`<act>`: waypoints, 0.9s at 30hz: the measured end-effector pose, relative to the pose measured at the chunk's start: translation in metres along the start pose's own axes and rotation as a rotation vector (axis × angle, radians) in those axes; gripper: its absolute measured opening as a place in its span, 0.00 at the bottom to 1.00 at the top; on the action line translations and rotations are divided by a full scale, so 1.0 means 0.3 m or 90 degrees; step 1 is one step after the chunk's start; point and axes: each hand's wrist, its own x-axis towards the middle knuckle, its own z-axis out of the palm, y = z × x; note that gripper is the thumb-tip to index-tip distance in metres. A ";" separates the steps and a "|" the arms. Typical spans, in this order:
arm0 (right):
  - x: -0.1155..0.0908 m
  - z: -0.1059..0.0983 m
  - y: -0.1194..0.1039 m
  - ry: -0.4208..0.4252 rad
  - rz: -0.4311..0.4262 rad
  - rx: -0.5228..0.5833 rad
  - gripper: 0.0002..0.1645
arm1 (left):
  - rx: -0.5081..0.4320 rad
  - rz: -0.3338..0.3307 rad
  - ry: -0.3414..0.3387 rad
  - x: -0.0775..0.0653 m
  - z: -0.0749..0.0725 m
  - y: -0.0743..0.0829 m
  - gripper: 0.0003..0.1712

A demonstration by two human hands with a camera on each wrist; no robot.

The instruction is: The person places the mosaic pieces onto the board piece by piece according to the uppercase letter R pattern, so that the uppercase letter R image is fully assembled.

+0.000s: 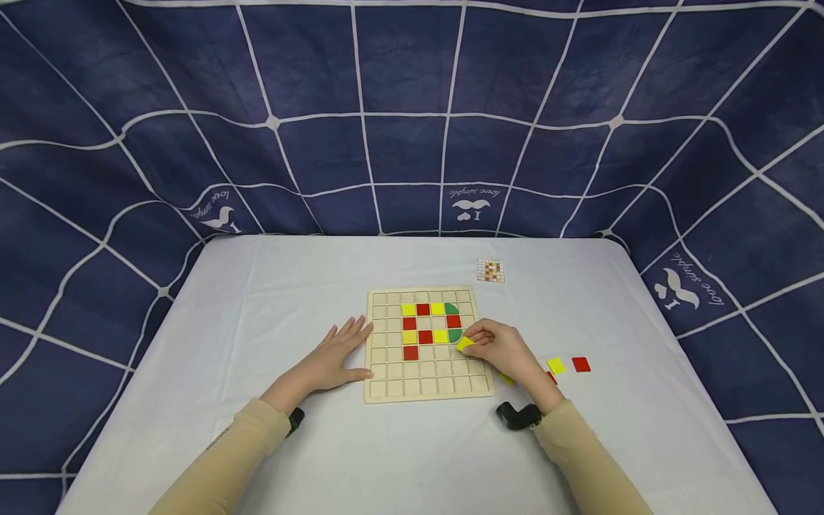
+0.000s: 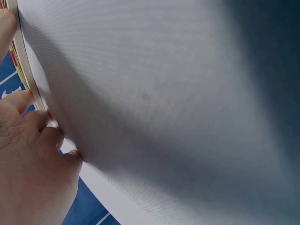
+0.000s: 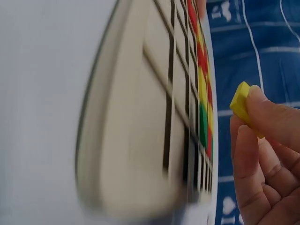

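Observation:
A square wooden grid board (image 1: 386, 390) lies on the white table, with red, yellow and green tiles set in several of its cells. Over the board's right side, my right hand (image 1: 502, 347) pinches a yellow square tile (image 3: 241, 104) between thumb and fingers. That tile is tilted and close to a green quarter-round tile (image 1: 455, 335). My left hand (image 1: 331, 361) lies spread at the board's left edge, its fingertips and thumb touching the rim. In the left wrist view the fingers (image 2: 40, 119) rest along that edge.
A small pattern card (image 1: 491, 270) lies behind the board. Loose on the table at right are a red tile (image 1: 581, 365), a yellow tile (image 1: 556, 365) and others partly hidden under the right forearm. Dark blue cloth (image 1: 412, 150) with white lines hangs around the table.

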 end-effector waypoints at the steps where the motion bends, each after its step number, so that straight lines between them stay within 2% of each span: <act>1: 0.001 0.020 -0.013 -0.009 -0.009 0.009 0.13 | -0.001 0.000 0.000 0.000 0.000 0.000 0.56; 7: 0.010 0.122 -0.069 -0.052 -0.065 0.028 0.11 | -0.004 -0.002 -0.001 0.001 -0.001 -0.001 0.55; 13: 0.019 0.184 -0.106 -0.103 -0.098 0.031 0.08 | -0.005 -0.003 -0.003 0.002 -0.001 0.002 0.55; 19: 0.024 0.216 -0.125 -0.118 -0.152 -0.025 0.05 | -0.003 -0.006 -0.003 0.003 -0.001 0.004 0.56; 24: 0.026 0.230 -0.132 -0.117 -0.162 -0.096 0.03 | -0.009 -0.005 -0.005 0.001 -0.005 0.007 0.55; 27: 0.026 0.236 -0.137 -0.117 -0.165 -0.116 0.03 | -0.006 -0.004 -0.005 0.000 -0.006 0.006 0.55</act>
